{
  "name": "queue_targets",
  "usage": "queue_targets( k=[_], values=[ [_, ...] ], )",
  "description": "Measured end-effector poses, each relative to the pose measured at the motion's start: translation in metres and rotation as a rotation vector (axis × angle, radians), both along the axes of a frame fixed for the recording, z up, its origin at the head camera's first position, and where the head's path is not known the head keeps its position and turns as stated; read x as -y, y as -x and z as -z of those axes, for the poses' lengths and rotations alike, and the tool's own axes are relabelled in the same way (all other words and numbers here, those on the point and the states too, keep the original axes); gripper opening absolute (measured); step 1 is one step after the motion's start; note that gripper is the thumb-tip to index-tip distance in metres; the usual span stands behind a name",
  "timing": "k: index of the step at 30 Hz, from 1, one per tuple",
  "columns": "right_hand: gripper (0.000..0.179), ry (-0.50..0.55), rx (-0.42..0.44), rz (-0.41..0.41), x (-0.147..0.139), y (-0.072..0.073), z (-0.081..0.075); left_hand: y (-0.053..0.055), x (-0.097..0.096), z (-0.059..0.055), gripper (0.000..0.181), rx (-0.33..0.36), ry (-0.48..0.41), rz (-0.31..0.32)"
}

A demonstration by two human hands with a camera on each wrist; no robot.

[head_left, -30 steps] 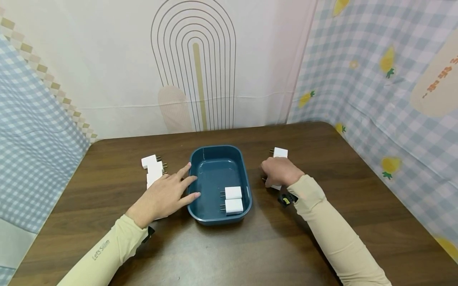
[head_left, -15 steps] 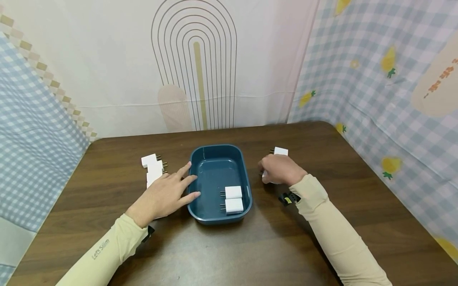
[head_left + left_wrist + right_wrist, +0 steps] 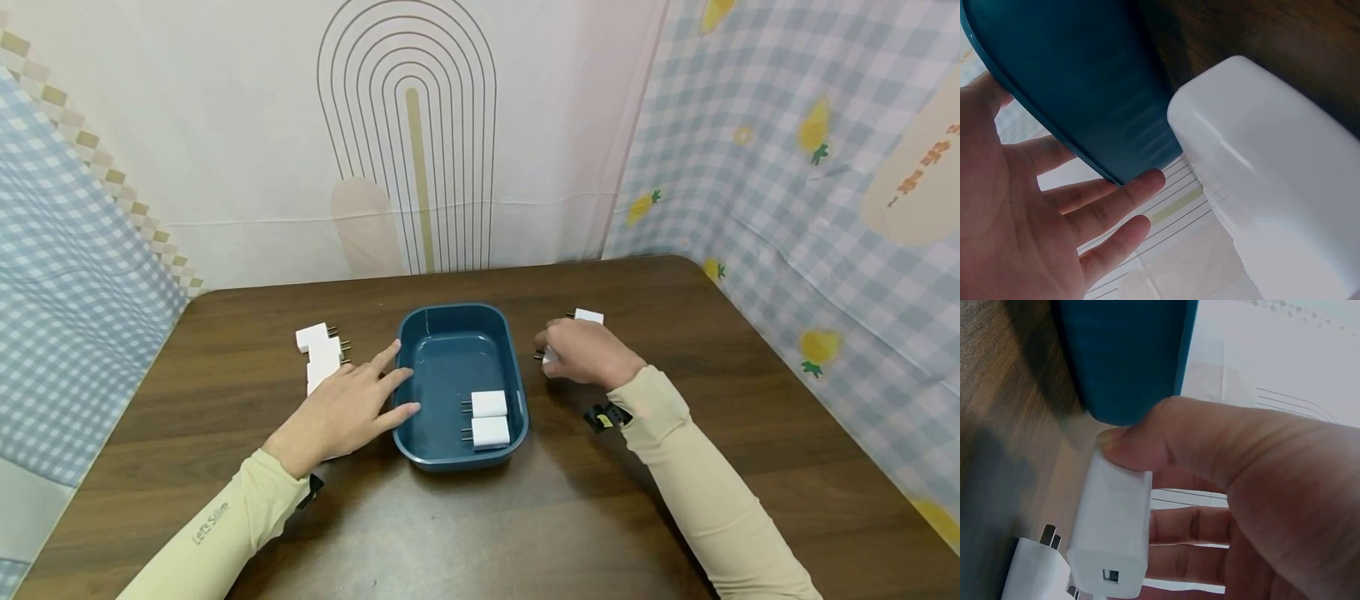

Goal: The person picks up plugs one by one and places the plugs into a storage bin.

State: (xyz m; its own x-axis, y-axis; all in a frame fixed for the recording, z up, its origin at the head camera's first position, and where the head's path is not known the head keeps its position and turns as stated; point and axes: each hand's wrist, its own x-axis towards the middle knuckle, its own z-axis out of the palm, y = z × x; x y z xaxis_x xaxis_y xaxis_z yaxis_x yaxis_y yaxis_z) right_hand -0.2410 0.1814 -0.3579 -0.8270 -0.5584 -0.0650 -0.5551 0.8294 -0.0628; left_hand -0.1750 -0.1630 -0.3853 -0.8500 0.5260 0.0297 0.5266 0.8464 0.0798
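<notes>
My right hand (image 3: 587, 353) pinches a white charger plug (image 3: 1113, 515) to the right of a dark blue bin (image 3: 438, 367). In the right wrist view the thumb lies on top of this charger, and its small port faces the camera. Spread fingers of my left hand (image 3: 345, 412) reach over the bin's left rim, holding nothing. Inside the bin, two white chargers (image 3: 490, 404) lie at the front right with their prongs pointing left. Another charger (image 3: 590, 317) shows just beyond my right hand.
Left of the bin stands a row of white chargers (image 3: 324, 358), partly hidden under my left hand. The brown wooden table (image 3: 450, 533) ends at a patterned cloth backdrop (image 3: 555, 125) behind, with checked cloth (image 3: 750, 167) along the right side.
My right hand has drawn the charger up and slightly left, away from its place on the table. My left hand and the bin have stayed put.
</notes>
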Motion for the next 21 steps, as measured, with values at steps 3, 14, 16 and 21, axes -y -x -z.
queue_targets(
  k=[3, 14, 16, 21],
  values=[
    [0.023, 0.0, -0.021, -0.009, 0.0008, -0.0007, -0.0004, -0.0003, 0.0, -0.0005, 0.066, 0.0, 0.0, -0.001],
    [0.022, 0.009, -0.091, -0.045, 0.005, -0.003, -0.0022, -0.0004, 0.0005, 0.0, 0.066, -0.009, 0.001, -0.001],
    [0.021, 0.009, -0.102, -0.049, 0.0061, -0.0037, -0.003, -0.0004, 0.0006, 0.0002, 0.066, -0.007, -0.003, 0.0],
    [0.021, 0.016, -0.129, -0.055, 0.0085, -0.0045, -0.0034, 0.0004, 0.0002, 0.0007, 0.066, -0.003, 0.0, -0.001]
  ],
)
